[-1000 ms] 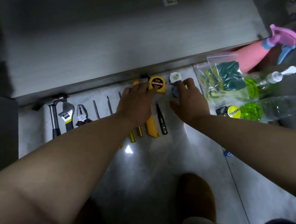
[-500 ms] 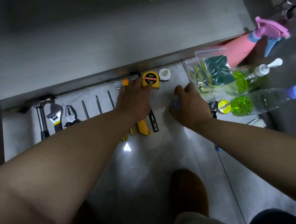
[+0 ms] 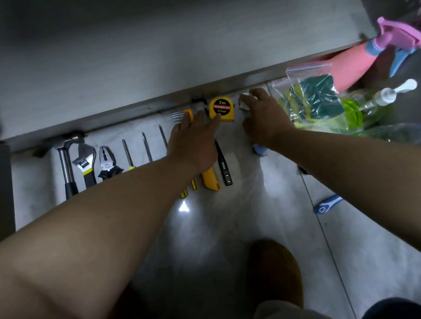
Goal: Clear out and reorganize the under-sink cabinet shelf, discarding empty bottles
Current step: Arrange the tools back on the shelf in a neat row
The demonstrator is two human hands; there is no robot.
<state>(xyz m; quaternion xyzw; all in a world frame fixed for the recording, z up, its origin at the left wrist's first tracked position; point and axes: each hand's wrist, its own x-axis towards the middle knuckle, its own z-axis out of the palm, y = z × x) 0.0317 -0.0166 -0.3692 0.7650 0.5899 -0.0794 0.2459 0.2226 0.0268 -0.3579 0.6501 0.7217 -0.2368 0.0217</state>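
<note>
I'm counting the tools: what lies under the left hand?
Under the left hand lie a yellow utility knife, two slim yellow-handled screwdrivers and a black pen-like tool; only their ends show, the middles are covered.

Yellow tape measure (image 3: 221, 109) with red-and-black label, pink spray bottle (image 3: 352, 64) with blue trigger, green sponges (image 3: 319, 95) in clear bag (image 3: 306, 70), pale grey floor (image 3: 367, 247).

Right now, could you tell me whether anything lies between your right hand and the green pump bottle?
Yes: the clear zip bag of sponges lies between the right hand and the green pump bottle, overlapping the bottle's near end. The hand's fingers are also curled round a small white object.
</note>
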